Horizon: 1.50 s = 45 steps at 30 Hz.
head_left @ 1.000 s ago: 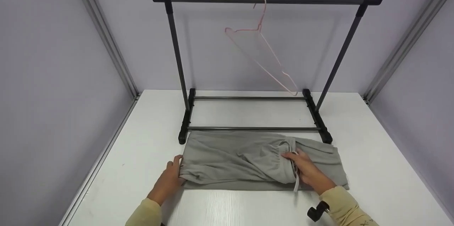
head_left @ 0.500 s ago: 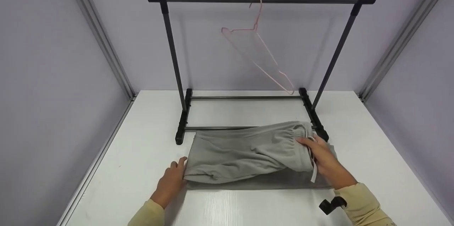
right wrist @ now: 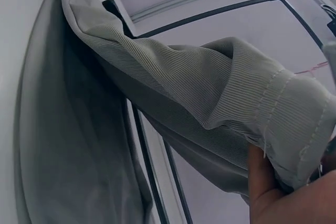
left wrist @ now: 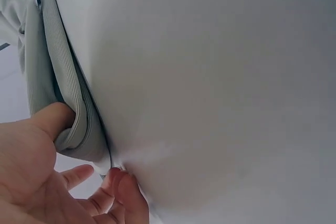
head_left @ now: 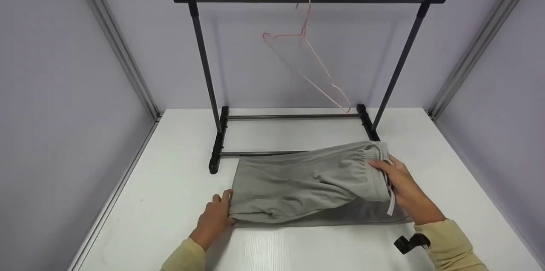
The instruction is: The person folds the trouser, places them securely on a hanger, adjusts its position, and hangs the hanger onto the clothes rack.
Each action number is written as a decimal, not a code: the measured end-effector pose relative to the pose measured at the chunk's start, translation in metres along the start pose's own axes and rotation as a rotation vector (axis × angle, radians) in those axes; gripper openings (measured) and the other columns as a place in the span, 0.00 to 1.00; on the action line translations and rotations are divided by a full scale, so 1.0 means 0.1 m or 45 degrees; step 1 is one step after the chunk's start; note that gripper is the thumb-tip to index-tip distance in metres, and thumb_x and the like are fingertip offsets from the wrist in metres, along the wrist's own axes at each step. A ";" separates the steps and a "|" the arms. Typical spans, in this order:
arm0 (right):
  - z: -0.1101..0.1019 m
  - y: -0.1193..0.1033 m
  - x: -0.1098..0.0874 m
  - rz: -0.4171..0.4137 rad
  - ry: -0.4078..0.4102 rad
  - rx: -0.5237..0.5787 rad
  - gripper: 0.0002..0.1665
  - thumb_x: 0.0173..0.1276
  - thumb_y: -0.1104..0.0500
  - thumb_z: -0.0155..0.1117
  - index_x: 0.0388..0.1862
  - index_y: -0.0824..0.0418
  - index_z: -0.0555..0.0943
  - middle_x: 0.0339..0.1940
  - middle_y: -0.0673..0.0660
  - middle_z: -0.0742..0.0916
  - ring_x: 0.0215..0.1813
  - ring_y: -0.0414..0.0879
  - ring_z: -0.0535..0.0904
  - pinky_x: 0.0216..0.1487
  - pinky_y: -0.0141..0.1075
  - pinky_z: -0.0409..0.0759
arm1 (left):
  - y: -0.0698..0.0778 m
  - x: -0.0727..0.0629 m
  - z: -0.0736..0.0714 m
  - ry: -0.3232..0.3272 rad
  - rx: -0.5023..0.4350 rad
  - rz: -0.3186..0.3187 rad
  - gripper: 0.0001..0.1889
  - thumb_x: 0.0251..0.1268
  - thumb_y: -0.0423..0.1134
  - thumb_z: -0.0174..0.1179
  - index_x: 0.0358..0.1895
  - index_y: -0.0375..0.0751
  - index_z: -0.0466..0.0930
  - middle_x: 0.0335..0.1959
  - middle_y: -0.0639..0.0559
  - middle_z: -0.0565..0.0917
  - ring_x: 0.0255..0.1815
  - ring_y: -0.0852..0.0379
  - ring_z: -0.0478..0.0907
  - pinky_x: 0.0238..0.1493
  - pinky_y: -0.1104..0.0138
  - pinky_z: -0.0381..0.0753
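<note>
Folded grey trousers (head_left: pixel 294 190) with a drawstring waistband lie across the table in the head view. My right hand (head_left: pixel 402 181) grips the waistband at the right end, thumb on top, and holds it raised over the lower layer. In the right wrist view the waistband (right wrist: pixel 294 119) stands off the layer below, with fingers partly hidden behind it. My left hand (head_left: pixel 215 218) holds the folded left end. The left wrist view shows its thumb tucked against the fold (left wrist: pixel 79 124) and its fingers curled at the table below.
Behind the trousers stands a black clothes rack (head_left: pixel 206 62), its front bar partly covered by the cloth. A pink wire hanger (head_left: pixel 317 54) hangs from the top rail. Pale panels enclose the white table (head_left: pixel 140 203) at the back and both sides.
My right hand has lifted the waistband and moved it right and toward the rack. The upper layer now rises off the lower one. My left hand stays at the left end, shifting slightly right.
</note>
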State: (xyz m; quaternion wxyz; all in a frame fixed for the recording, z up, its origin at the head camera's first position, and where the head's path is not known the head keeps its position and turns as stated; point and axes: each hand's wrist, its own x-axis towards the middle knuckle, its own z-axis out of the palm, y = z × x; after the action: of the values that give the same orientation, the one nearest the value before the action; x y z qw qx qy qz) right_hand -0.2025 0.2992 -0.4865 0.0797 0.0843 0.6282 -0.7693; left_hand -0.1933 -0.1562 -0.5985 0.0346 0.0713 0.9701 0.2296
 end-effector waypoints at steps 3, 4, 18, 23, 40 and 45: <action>-0.05 -0.10 -0.08 -0.010 -0.030 -0.017 0.32 0.70 0.58 0.56 0.67 0.60 0.55 0.43 0.51 0.80 0.42 0.42 0.79 0.42 0.34 0.78 | 0.02 0.00 0.03 0.004 0.011 -0.006 0.38 0.46 0.33 0.71 0.63 0.43 0.62 0.41 0.41 0.70 0.34 0.47 0.70 0.24 0.54 0.74; -0.07 -0.13 -0.10 -0.011 -0.029 -0.029 0.32 0.70 0.58 0.55 0.68 0.60 0.55 0.44 0.50 0.79 0.42 0.41 0.79 0.43 0.34 0.78 | 0.03 0.00 0.03 0.000 0.021 -0.005 0.37 0.47 0.33 0.70 0.63 0.43 0.62 0.41 0.41 0.70 0.34 0.47 0.71 0.25 0.54 0.74; -0.63 0.34 0.04 0.144 0.044 -0.239 0.40 0.68 0.52 0.58 0.71 0.62 0.51 0.46 0.52 0.78 0.44 0.43 0.78 0.45 0.37 0.77 | 0.04 0.01 0.06 -0.080 -0.012 0.060 0.28 0.60 0.41 0.61 0.63 0.43 0.64 0.41 0.43 0.67 0.32 0.50 0.67 0.24 0.58 0.73; -0.74 0.47 0.07 0.203 0.078 -0.242 0.41 0.69 0.51 0.57 0.71 0.63 0.50 0.46 0.51 0.77 0.44 0.43 0.77 0.46 0.37 0.77 | 0.07 0.00 0.07 -0.077 -0.031 0.050 0.31 0.55 0.38 0.65 0.62 0.41 0.63 0.42 0.41 0.67 0.34 0.48 0.68 0.26 0.55 0.74; -1.08 0.47 -0.07 0.147 0.172 -0.566 0.48 0.68 0.45 0.57 0.73 0.68 0.46 0.60 0.61 0.68 0.48 0.39 0.71 0.47 0.32 0.73 | 0.22 0.02 0.11 -0.082 -0.017 0.051 0.33 0.53 0.36 0.66 0.63 0.41 0.62 0.43 0.39 0.69 0.38 0.45 0.70 0.29 0.52 0.75; -1.15 0.59 -0.03 0.120 0.235 -0.718 0.52 0.65 0.44 0.60 0.72 0.69 0.44 0.65 0.70 0.65 0.50 0.42 0.72 0.46 0.31 0.72 | 0.21 0.03 0.10 -0.150 -0.030 0.082 0.34 0.55 0.36 0.65 0.65 0.39 0.60 0.42 0.41 0.70 0.38 0.46 0.71 0.33 0.52 0.76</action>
State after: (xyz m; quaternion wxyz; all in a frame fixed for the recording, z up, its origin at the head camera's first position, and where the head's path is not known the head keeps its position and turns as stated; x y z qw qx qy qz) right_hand -0.1831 0.4004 -0.5647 0.0781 0.1576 0.8170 -0.5491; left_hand -0.1928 -0.1322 -0.5981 0.0850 0.1154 0.9608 0.2373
